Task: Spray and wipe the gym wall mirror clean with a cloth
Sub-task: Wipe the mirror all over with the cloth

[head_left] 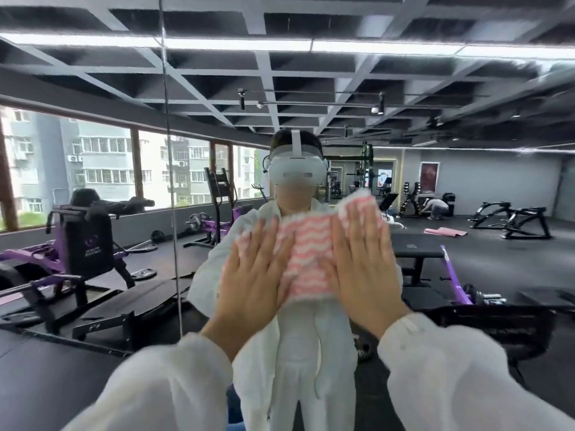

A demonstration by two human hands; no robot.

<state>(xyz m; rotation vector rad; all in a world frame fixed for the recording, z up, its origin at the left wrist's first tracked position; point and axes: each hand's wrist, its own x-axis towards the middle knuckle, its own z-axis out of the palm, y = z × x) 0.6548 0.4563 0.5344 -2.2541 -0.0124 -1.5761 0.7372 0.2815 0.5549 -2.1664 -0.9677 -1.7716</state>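
The wall mirror [435, 259] fills the view and reflects the gym and a person in white clothes wearing a headset. A pink-and-white striped cloth [308, 253] lies flat against the glass at chest height. My left hand [255, 269] presses the cloth's left part with straight, spread fingers. My right hand [361, 259] presses its right part the same way, fingers pointing up. Both sleeves are white. No spray bottle is in view.
A vertical seam [169, 169] between mirror panels runs left of my hands. In the reflection are purple and black gym machines [81, 244], a black bench [413, 247], windows at the left, and a person crouching far back at the right [437, 208].
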